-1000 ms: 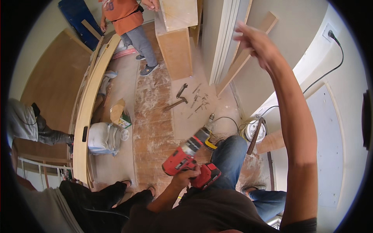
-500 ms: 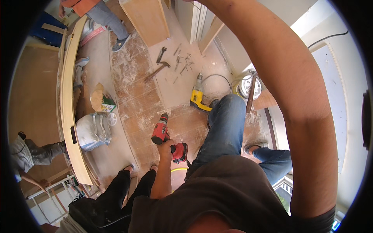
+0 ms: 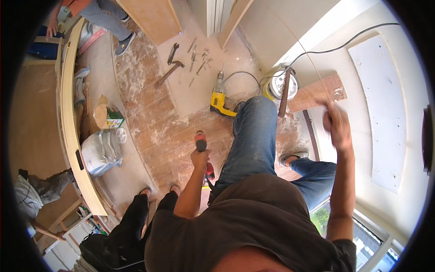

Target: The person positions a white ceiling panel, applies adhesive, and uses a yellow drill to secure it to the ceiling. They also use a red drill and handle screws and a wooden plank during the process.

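The right hand (image 3: 336, 124) is motion-blurred; its grip cannot be made out.

- Left hand (image 3: 200, 158): hangs low at the end of a straight arm, fingers closed in a grip.
- Right hand (image 3: 337, 124): raised far right, blurred, elbow bent, forearm upright; fingers unclear.

A room under renovation, a building site indoors. The wooden floor (image 3: 158, 131) is smeared with plaster dust. At twelve o'clock a hammer (image 3: 170, 72), a wrench (image 3: 172, 53) and loose bits lie scattered; a yellow corded drill (image 3: 218, 97) lies near the centre. Bare boards (image 3: 152, 18) lean at the top, a long curved plank (image 3: 72, 113) runs at nine o'clock, and white bags (image 3: 100, 152) sit beside it.
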`<state>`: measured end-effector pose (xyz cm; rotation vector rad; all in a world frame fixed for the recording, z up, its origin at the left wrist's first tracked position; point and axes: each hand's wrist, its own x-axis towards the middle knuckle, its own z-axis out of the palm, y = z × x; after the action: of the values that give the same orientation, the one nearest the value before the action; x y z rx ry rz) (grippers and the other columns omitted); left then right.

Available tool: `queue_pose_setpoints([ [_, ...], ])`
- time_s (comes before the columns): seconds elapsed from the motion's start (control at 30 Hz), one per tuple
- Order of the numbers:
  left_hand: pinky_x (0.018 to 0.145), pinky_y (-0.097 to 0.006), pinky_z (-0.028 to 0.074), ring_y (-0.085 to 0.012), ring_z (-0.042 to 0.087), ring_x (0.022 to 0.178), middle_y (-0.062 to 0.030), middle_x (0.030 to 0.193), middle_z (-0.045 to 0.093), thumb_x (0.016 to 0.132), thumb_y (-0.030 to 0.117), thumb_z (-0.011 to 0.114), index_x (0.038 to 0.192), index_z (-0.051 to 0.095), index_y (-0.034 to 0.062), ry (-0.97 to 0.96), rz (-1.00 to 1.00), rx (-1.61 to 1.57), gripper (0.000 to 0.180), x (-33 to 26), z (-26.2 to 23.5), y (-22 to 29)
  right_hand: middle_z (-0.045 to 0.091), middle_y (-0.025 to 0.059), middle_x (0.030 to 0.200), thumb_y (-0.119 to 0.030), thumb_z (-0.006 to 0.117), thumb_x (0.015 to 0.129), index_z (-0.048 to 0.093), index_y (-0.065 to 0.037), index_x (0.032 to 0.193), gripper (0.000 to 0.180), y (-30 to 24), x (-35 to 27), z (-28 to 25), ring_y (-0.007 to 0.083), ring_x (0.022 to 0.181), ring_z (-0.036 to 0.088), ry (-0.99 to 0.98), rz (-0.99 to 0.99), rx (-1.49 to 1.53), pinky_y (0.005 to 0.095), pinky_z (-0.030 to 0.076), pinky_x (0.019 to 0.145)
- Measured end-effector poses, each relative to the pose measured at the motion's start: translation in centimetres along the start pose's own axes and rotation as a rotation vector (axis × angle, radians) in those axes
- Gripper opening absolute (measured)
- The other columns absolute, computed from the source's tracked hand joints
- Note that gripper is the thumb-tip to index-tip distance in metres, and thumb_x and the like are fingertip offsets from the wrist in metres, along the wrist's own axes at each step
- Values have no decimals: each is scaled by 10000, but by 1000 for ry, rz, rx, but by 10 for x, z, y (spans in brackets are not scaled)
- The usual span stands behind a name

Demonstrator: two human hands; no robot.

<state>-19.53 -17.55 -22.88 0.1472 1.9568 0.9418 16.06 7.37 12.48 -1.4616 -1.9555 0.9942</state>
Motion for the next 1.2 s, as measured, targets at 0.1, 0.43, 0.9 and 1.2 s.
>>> queue_pose_setpoints([
  [0.1,680,-438,566,-275,732,750,-186,819,720,755,169,717,1007,684,17,127,221,494,296,32,19,6,470,-13,622,-220,408,1087,502,82,1431,467,80,-94,-24,70,509,362,9,238,187,268,400,494],
  [0.43,891,-531,552,-406,707,1053,-201,1115,709,829,255,747,1205,613,81,143,190,1047,436,115,72,22,720,150,980,-93,501,983,612,88,1266,354,68,-205,-19,104,597,561,272,748,871,206,389,485],
  [0.9,909,-550,553,-390,706,1093,-226,1177,689,902,200,688,1299,558,52,398,101,1072,443,176,109,42,726,222,1123,-308,734,925,557,92,1406,650,34,-149,-32,133,679,578,-149,680,944,222,400,569],
  [1.2,947,-517,552,-441,680,1136,-286,1201,690,818,381,753,1354,556,18,135,100,760,676,203,138,13,716,256,1196,-283,649,968,564,95,1395,577,30,-168,-26,166,665,587,21,762,1072,245,443,598],
])
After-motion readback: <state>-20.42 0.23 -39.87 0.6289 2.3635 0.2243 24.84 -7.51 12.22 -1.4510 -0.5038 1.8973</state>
